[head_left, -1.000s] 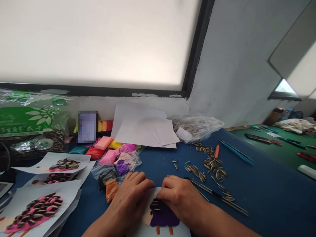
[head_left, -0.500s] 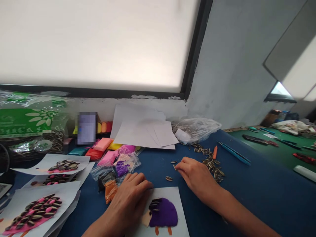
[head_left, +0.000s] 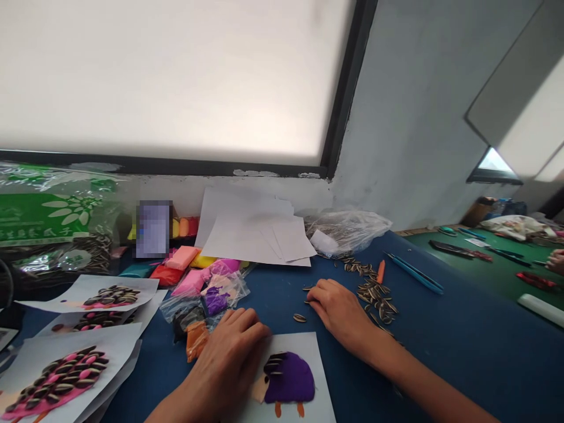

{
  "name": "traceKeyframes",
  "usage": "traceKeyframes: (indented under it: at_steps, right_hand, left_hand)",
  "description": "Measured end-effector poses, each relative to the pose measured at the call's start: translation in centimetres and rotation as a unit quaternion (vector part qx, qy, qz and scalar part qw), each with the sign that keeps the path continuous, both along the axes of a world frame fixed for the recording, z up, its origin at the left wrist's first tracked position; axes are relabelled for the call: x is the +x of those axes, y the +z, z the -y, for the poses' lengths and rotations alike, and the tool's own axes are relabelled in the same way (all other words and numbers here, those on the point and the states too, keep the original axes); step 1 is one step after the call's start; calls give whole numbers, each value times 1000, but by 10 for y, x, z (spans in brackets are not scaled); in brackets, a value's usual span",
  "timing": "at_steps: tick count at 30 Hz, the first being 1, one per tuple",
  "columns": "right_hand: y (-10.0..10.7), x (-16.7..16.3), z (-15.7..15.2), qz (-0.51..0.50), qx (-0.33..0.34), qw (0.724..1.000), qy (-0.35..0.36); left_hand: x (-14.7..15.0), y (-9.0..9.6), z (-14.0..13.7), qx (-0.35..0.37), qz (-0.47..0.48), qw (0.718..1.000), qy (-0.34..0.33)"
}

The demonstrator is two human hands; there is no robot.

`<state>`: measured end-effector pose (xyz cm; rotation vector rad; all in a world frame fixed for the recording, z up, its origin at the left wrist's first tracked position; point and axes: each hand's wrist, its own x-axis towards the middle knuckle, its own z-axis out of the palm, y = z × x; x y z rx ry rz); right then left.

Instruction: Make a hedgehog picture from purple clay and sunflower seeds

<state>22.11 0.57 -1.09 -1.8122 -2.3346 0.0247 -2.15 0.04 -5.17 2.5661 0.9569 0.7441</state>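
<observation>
My left hand point(head_left: 235, 352) rests on the left side of a white paper card point(head_left: 324, 376), its fingers loosely bent and their tips partly hidden. On that card is a purple clay hedgehog point(head_left: 295, 379) with a beige face, orange feet and a few sunflower seeds stuck near its head. To the right, my right hand point(head_left: 337, 302) is low over the blue table, thumb and forefinger pinched on a sunflower seed point(head_left: 306, 302), mostly covered by the fingers. One seed point(head_left: 300, 318) lies just in front of the fingers, and a pile of seeds point(head_left: 376, 296) is beyond the hand.
Finished-looking seed hedgehog cards point(head_left: 66, 376) overlap at left. Bagged coloured clay point(head_left: 196, 341) sits behind my left hand. Blank paper sheets point(head_left: 255, 235) and a clear plastic bag point(head_left: 352, 229) lie by the wall. Blue tweezers point(head_left: 414, 273) and an orange stick point(head_left: 381, 271) are at right.
My right hand has shifted slightly left, over the loose seeds, still pinching. The left hand stays on the card. At far right, part of another person's hand has come into view.
</observation>
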Motion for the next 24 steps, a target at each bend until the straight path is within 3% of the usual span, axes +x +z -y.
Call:
traceKeyframes:
  at_steps: [7, 11, 24]
  right_hand:
    - [4, 5, 1, -16, 8, 999, 27]
    - [6, 9, -6, -21, 29, 999, 8]
    - [-3, 4, -6, -4, 26, 999, 27]
  left_hand:
    - [0, -1, -1, 10, 6, 1000, 8]
    - [0, -2, -1, 16, 8, 1000, 3]
    - [1, -2, -2, 26, -3, 1000, 5]
